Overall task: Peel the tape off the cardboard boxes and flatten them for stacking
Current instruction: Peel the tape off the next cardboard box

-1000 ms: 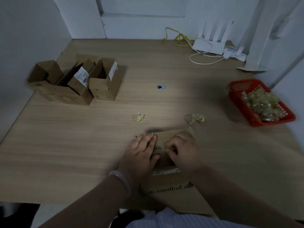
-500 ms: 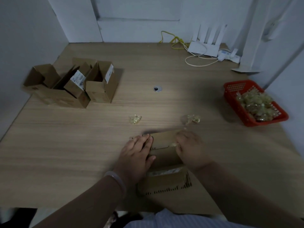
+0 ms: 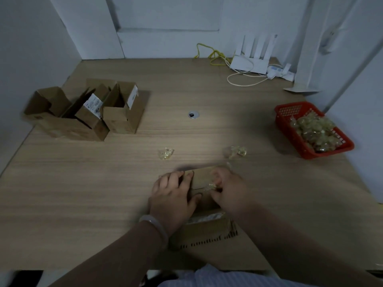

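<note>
Two hands work on one cardboard box [image 3: 202, 179] that lies near the front edge of the wooden table [image 3: 83, 193], right before the person. The left hand [image 3: 173, 195], a pale bracelet [image 3: 155, 223] at its wrist, rests flat on the box's left part with fingers laid out straight. The right hand [image 3: 230, 191] is curled, its fingertips pinching a crumpled tape strip [image 3: 211, 185] at the seam on the box top. The hands sit close together but do not touch.

A broad stretch of bare wood lies to the left of the hands, up to the left table edge, and a narrower one to the right. Two tape wads [image 3: 165, 153] lie just beyond the box. The pile of opened boxes [image 3: 87, 112] stands well apart at the far left, near that edge. The red basket [image 3: 290, 112], holding more wadded tape, sits at the right edge. A cable hole [image 3: 193, 114] marks the table's middle, and a white router [image 3: 251, 59] stands with its cables against the back wall.

White labels [image 3: 94, 104] on the opened boxes carry print too small to read. A row of dark marks [image 3: 207, 242] on the near side of the held box is equally illegible.
</note>
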`<state>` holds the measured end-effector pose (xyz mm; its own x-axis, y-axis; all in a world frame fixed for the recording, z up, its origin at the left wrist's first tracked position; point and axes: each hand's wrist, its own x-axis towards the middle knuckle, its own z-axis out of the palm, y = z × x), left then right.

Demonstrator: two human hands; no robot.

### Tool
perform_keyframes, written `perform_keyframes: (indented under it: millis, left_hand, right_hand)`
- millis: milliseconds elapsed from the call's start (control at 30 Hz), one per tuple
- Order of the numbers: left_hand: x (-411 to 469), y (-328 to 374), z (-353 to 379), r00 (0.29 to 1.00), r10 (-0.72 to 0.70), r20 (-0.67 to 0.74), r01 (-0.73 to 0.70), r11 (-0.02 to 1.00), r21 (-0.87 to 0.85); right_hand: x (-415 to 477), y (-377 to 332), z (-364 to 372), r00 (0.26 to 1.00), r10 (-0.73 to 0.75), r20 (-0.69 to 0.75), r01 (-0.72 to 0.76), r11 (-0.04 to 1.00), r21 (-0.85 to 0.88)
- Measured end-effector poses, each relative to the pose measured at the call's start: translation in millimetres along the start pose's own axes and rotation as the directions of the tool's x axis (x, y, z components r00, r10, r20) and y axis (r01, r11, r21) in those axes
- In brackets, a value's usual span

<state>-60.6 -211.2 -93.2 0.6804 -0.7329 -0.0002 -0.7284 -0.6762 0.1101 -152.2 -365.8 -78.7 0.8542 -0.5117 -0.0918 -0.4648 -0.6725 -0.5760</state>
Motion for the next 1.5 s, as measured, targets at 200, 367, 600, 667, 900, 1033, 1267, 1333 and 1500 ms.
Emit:
perform_keyframes:
  millis: [200, 367, 600, 667, 900, 1033, 1267, 1333, 1500]
  left_hand:
    - [0, 1, 4, 1.000, 0.029, -0.005, -0.028, 0.999, 0.035]
    - [-1, 1, 2, 1.000, 0.025, 0.002, -0.026, 0.999, 0.027]
    - [0, -3, 1, 0.998, 0.058, 0.033, -0.058, 0.998, 0.022]
    - [-1, -7, -1, 0.995, 0.092, 0.045, -0.093, 0.995, 0.021]
    - [-1, -15, -6, 0.988, 0.143, 0.063, -0.144, 0.989, 0.013]
    - [0, -22, -5, 0.984, 0.162, 0.076, -0.165, 0.986, 0.026]
    - [1, -21, -10, 0.978, 0.187, 0.096, -0.187, 0.982, -0.002]
    - [2, -21, -11, 0.978, 0.187, 0.096, -0.188, 0.982, 0.001]
    - [2, -19, -11, 0.980, 0.181, 0.087, -0.182, 0.983, 0.006]
  right_hand:
    - [6, 6, -5, 0.999, 0.031, 0.006, -0.031, 0.999, 0.023]
    - [6, 20, -17, 0.994, 0.016, -0.112, -0.027, 0.995, -0.091]
    - [-1, 31, 0, 0.981, -0.196, 0.013, 0.192, 0.944, -0.267]
    - [-7, 28, 4, 0.973, -0.231, 0.001, 0.226, 0.951, -0.211]
    - [-10, 31, -23, 0.983, -0.159, -0.088, 0.170, 0.976, 0.138]
    - [19, 53, -32, 0.983, 0.134, -0.129, -0.098, 0.962, 0.255]
    - [39, 62, -20, 0.959, 0.226, 0.171, -0.280, 0.850, 0.447]
    - [43, 64, -19, 0.953, 0.234, 0.194, -0.300, 0.826, 0.478]
    - [48, 73, -24, 0.965, 0.202, 0.165, -0.255, 0.860, 0.441]
